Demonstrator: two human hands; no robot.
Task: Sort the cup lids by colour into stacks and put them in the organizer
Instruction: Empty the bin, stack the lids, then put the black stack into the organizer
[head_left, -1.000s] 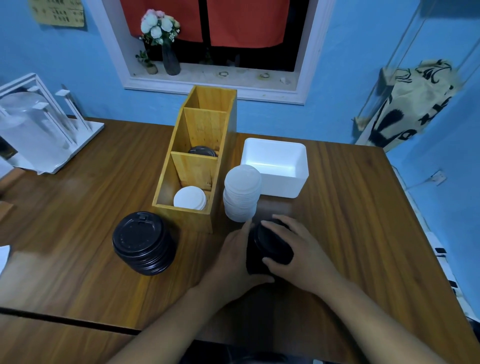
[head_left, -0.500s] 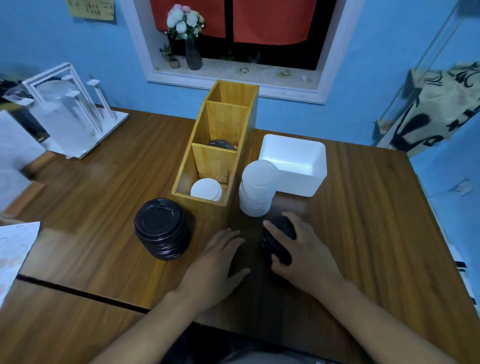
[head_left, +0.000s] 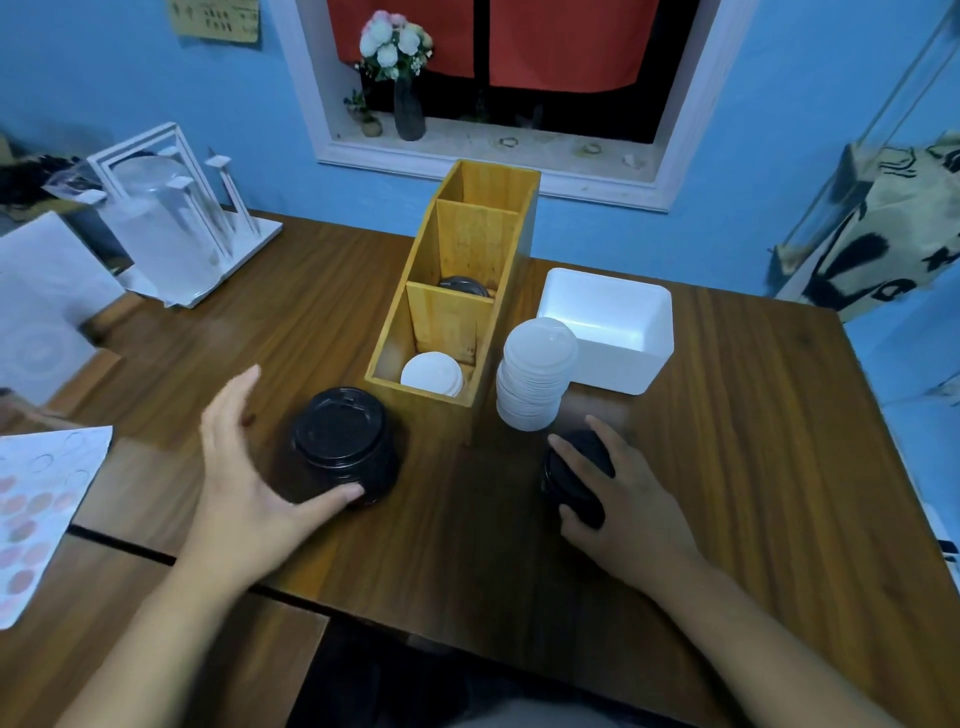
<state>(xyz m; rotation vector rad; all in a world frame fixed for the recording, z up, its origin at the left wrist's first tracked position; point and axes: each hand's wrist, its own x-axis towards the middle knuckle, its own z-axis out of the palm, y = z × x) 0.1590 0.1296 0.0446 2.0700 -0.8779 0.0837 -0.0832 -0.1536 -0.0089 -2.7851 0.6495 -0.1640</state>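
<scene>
A tall stack of black lids (head_left: 345, 447) stands left of the wooden organizer (head_left: 395, 332). My left hand (head_left: 244, 473) is spread around its left side, thumb touching the base, fingers apart from it. A smaller stack of black lids (head_left: 574, 478) sits in front of a white lid stack (head_left: 535, 379); my right hand (head_left: 618, 499) grips it from the right. White lids (head_left: 431, 374) lie in the organizer's front compartment, black lids (head_left: 465, 286) in the middle one.
A white foam box (head_left: 608, 327) sits right of the organizer. An acrylic stand (head_left: 166, 218) is at the back left, and a sheet with round stickers (head_left: 36, 504) lies at the left edge. Bare wood spans the table's right side.
My left hand left the small black stack and swung left to the tall black stack. My right hand stays on the small stack.
</scene>
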